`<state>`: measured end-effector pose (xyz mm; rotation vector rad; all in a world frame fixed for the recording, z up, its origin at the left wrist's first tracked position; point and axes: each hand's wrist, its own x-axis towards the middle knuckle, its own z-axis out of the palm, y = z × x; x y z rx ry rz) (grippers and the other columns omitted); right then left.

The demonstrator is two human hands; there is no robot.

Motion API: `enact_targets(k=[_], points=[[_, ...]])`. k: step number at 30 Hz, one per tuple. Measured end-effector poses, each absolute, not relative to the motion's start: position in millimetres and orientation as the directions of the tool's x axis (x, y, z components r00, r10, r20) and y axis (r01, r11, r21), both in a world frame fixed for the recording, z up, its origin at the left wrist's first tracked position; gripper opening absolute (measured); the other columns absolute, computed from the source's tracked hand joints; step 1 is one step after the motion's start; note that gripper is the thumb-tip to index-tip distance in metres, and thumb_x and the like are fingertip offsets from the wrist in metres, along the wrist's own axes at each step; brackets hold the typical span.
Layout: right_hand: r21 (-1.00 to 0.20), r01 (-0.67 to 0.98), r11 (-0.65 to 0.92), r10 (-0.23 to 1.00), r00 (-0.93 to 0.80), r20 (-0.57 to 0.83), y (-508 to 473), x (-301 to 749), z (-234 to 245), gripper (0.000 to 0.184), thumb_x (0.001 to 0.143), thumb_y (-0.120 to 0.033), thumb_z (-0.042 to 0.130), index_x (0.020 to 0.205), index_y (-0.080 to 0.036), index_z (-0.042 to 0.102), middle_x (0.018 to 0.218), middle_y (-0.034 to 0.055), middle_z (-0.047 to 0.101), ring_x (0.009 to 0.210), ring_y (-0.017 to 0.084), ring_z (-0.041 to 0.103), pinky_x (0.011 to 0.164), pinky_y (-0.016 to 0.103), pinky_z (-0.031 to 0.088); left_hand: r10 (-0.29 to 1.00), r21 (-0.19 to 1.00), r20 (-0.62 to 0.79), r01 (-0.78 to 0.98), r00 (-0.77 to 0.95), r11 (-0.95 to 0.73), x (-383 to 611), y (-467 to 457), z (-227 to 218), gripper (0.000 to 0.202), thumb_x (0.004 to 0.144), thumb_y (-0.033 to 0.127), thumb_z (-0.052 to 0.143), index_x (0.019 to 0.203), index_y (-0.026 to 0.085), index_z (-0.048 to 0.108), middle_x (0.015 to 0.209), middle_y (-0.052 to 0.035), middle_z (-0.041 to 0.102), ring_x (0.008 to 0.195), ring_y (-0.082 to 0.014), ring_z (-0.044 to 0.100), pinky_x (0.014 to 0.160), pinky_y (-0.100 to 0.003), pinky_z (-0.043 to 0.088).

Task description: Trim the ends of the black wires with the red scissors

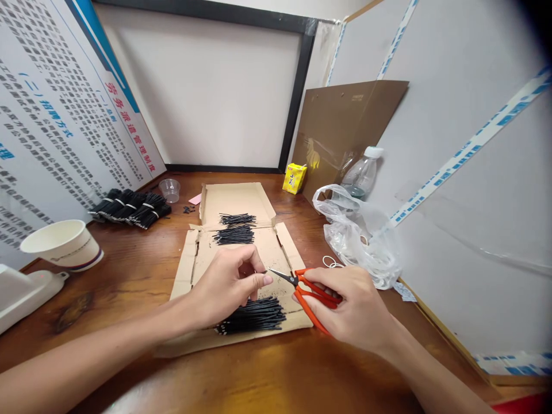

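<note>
My right hand (353, 307) grips red-handled snips (308, 287), their dark blades pointing left toward my other hand. My left hand (228, 284) is curled in a pinch just left of the blade tips; what it pinches is too thin to make out. Both hands hover over a flattened cardboard sheet (196, 259). A loose pile of thin black sticks (254, 316) lies on the cardboard under my left hand. Two smaller piles of black sticks (235, 234) lie farther back on it.
Bundled black sticks (131, 208) and a small clear cup (169, 188) sit at the back left. A paper cup (64, 244) rests on a white device (21, 290). A plastic bag (357, 233), a water bottle (362, 175), a yellow carton (294, 178) and rubber bands (331, 263) are at the right.
</note>
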<state>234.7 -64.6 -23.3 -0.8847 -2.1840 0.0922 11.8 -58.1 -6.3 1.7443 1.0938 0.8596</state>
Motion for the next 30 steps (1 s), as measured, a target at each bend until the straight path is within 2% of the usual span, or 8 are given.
enact_targets(k=[5,11,13,17,21,25,30], points=[[-0.321,0.579,0.749,0.637,-0.498,0.588,-64.9,234.1,-22.9,0.009,0.080,-0.019,0.057,0.080,-0.015,0.065,0.056,-0.0038,0.058,0.045,0.007,0.043,0.048,0.023,0.027,0.922,0.927,0.094,0.304,0.376,-0.218,12.2,-58.0,-7.3,0.021,0.082,0.023,0.063,0.070,0.015,0.047,0.055,0.0044,0.052,0.042,-0.0052,0.049,0.038,-0.014,0.039],[-0.313,0.585,0.748,0.638,-0.503,0.583,-63.4,231.9,-26.4,0.021,0.082,-0.016,0.052,0.061,-0.017,0.055,0.049,-0.0061,0.045,0.044,0.007,0.030,0.046,0.024,0.024,0.924,0.936,0.085,0.289,0.372,-0.202,12.9,-58.6,-8.1,0.022,0.082,0.023,0.063,0.070,0.016,0.045,0.057,0.0042,0.052,0.044,-0.0065,0.051,0.036,-0.015,0.039],[-0.318,0.583,0.748,0.637,-0.497,0.589,-63.2,232.2,-26.6,0.021,0.082,-0.016,0.053,0.062,-0.017,0.056,0.050,-0.0057,0.048,0.044,0.006,0.032,0.046,0.023,0.025,0.924,0.936,0.087,0.287,0.373,-0.204,12.6,-58.5,-8.6,0.022,0.082,0.024,0.063,0.071,0.016,0.046,0.057,0.0038,0.052,0.045,-0.0072,0.052,0.037,-0.015,0.039],[-0.331,0.562,0.758,0.624,-0.476,0.620,-64.2,233.2,-23.9,0.009,0.081,-0.018,0.057,0.075,-0.016,0.063,0.058,-0.0031,0.060,0.045,0.006,0.043,0.047,0.023,0.028,0.921,0.931,0.088,0.298,0.378,-0.211,11.9,-58.3,-9.5,0.023,0.083,0.025,0.063,0.070,0.016,0.045,0.056,0.0041,0.052,0.044,-0.0069,0.051,0.037,-0.015,0.039],[-0.308,0.565,0.766,0.613,-0.497,0.614,-66.0,232.6,-22.0,0.008,0.080,-0.018,0.057,0.081,-0.016,0.065,0.061,-0.0014,0.063,0.046,0.007,0.047,0.047,0.024,0.028,0.924,0.928,0.090,0.305,0.371,-0.213,11.9,-58.1,-9.2,0.025,0.082,0.026,0.064,0.070,0.017,0.045,0.059,0.0034,0.053,0.044,-0.0073,0.052,0.037,-0.016,0.037],[-0.285,0.572,0.769,0.610,-0.523,0.596,-66.1,232.2,-22.7,0.009,0.081,-0.017,0.055,0.079,-0.016,0.064,0.058,-0.0018,0.060,0.045,0.008,0.043,0.047,0.025,0.027,0.923,0.922,0.087,0.322,0.375,-0.217,12.7,-58.4,-7.1,0.026,0.082,0.025,0.065,0.068,0.016,0.044,0.053,0.0045,0.052,0.044,-0.0071,0.051,0.039,-0.016,0.038],[-0.285,0.578,0.764,0.616,-0.525,0.587,-64.0,232.9,-24.4,0.018,0.083,-0.018,0.053,0.066,-0.016,0.059,0.051,-0.0046,0.050,0.044,0.007,0.035,0.046,0.025,0.024,0.922,0.920,0.090,0.324,0.376,-0.221,13.1,-58.5,-5.3,0.024,0.081,0.021,0.065,0.068,0.016,0.045,0.053,0.0055,0.051,0.045,-0.0062,0.051,0.043,-0.016,0.039]])
